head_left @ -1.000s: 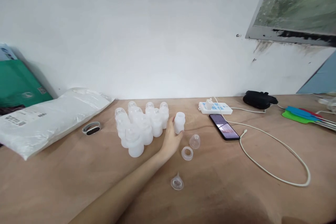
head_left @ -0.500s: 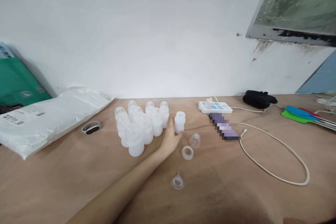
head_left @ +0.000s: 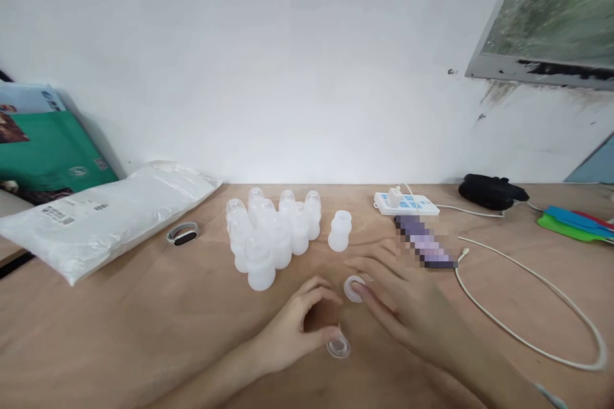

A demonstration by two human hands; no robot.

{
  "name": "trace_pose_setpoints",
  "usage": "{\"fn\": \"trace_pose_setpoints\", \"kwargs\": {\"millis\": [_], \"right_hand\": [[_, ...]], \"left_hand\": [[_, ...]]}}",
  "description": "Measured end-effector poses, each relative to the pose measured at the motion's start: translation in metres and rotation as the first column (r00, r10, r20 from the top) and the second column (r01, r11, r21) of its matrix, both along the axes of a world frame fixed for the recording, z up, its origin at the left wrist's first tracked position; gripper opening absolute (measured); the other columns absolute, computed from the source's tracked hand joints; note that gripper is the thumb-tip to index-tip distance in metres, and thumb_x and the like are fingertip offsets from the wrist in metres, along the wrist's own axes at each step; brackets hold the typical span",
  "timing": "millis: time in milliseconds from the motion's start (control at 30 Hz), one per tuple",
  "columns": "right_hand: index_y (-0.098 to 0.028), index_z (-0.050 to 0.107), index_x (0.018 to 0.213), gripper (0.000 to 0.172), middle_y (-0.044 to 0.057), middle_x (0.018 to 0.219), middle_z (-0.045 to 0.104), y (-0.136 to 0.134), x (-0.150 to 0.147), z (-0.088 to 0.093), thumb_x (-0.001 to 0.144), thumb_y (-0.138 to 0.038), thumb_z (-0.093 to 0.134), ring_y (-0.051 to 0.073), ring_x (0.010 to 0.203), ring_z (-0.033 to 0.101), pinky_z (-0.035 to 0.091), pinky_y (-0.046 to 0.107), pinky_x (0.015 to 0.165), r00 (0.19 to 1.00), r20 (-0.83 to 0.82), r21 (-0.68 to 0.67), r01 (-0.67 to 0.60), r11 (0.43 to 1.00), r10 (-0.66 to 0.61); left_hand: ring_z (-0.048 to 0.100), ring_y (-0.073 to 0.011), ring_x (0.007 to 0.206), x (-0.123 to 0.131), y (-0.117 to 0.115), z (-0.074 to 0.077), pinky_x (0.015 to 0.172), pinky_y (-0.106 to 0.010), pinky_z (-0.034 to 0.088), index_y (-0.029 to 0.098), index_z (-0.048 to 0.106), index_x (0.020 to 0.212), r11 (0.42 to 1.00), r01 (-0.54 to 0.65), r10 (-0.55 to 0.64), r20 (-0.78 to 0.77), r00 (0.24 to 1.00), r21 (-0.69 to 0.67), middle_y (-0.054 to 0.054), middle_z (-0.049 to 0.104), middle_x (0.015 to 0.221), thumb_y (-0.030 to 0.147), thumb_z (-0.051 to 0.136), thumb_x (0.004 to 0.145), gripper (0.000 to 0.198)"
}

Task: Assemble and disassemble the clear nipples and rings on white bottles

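My left hand is open, thumb and fingers apart in a curve, its thumb at the clear bottle teat lying on the table. My right hand reaches in with fingers spread and slightly blurred; its thumb is at the edge of the translucent screw ring. The clear dome cap is out of sight, seemingly under that hand. Behind them a white open-topped baby bottle body stands upright and untouched. To the left stands a cluster of several capped white baby bottles.
At the left lie a white plastic parcel and a grey wristband. On the right are a power strip, a pixelated purple object, a looped white cable, a black case and coloured spatulas.
My left hand has let go of the bottle body and come back towards the teat. My right hand has entered from the lower right over the ring. The view has shifted slightly.
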State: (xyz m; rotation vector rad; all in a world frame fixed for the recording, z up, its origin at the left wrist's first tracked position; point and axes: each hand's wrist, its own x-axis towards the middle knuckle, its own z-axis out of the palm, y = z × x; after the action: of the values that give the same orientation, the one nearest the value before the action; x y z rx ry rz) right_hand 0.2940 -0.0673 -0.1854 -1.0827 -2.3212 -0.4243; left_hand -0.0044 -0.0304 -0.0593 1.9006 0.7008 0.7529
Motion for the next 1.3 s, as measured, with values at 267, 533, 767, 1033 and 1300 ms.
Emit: {"fn": "trace_pose_setpoints", "kwargs": {"millis": [267, 533, 767, 1033, 1300], "right_hand": [[-0.018, 0.068, 0.084, 0.016, 0.009, 0.086, 0.072, 0.043, -0.083, 0.166, 0.077, -0.004, 0.066, 0.034, 0.118, 0.057, 0.029, 0.060, 0.110, 0.962, 0.270, -0.220, 0.094, 0.971, -0.032], [-0.027, 0.062, 0.122, 0.032, 0.008, 0.120, 0.068, 0.040, -0.079, 0.154, 0.091, -0.035, 0.062, 0.028, 0.111, 0.062, 0.045, 0.050, 0.099, 0.872, -0.481, -0.525, -0.202, 0.827, -0.093], [-0.024, 0.064, 0.121, 0.039, 0.007, 0.120, 0.069, 0.033, -0.089, 0.152, 0.084, -0.036, 0.070, 0.024, 0.112, 0.062, 0.047, 0.044, 0.101, 0.714, -0.666, -0.691, -0.482, 0.539, -0.214], [-0.020, 0.066, 0.094, 0.035, 0.003, 0.089, 0.070, 0.027, -0.113, 0.141, 0.069, -0.036, 0.084, 0.020, 0.087, 0.064, 0.050, 0.037, 0.084, 0.560, -0.787, -0.604, -0.611, 0.512, -0.258], [-0.020, 0.059, 0.070, 0.033, 0.001, 0.082, 0.067, 0.028, -0.120, 0.127, 0.065, -0.037, 0.086, 0.017, 0.078, 0.061, 0.048, 0.032, 0.072, 0.434, -0.850, -0.526, -0.718, 0.457, -0.297]], "left_hand": [[0.050, -0.0140, 0.069, 0.002, -0.003, -0.004, 0.066, -0.025, 0.039, 0.019, 0.066, 0.077, 0.992, 0.016, 0.003, -0.147, 0.989, 0.125, 0.002, 0.056, 0.071, 0.020, 0.068, 0.082, 0.006], [0.056, -0.0165, 0.072, -0.002, 0.003, -0.002, 0.067, -0.027, 0.042, 0.019, 0.064, 0.083, 0.963, -0.265, 0.269, 0.170, 0.948, -0.049, -0.001, 0.061, 0.076, 0.029, 0.063, 0.089, 0.011], [0.055, -0.0152, 0.073, -0.005, 0.003, -0.003, 0.070, -0.026, 0.043, 0.020, 0.060, 0.082, 0.947, -0.320, 0.310, 0.248, 0.918, 0.000, 0.000, 0.061, 0.078, 0.024, 0.062, 0.089, 0.008], [0.053, -0.0150, 0.069, -0.006, 0.000, -0.003, 0.067, -0.026, 0.043, 0.020, 0.060, 0.087, 0.910, -0.414, 0.402, 0.248, 0.882, -0.003, 0.002, 0.059, 0.074, 0.020, 0.064, 0.083, 0.006], [0.051, -0.0143, 0.067, -0.006, 0.002, -0.005, 0.063, -0.025, 0.041, 0.020, 0.064, 0.087, 0.932, -0.363, 0.353, 0.222, 0.909, 0.008, 0.001, 0.057, 0.074, 0.017, 0.060, 0.081, 0.007]]}}
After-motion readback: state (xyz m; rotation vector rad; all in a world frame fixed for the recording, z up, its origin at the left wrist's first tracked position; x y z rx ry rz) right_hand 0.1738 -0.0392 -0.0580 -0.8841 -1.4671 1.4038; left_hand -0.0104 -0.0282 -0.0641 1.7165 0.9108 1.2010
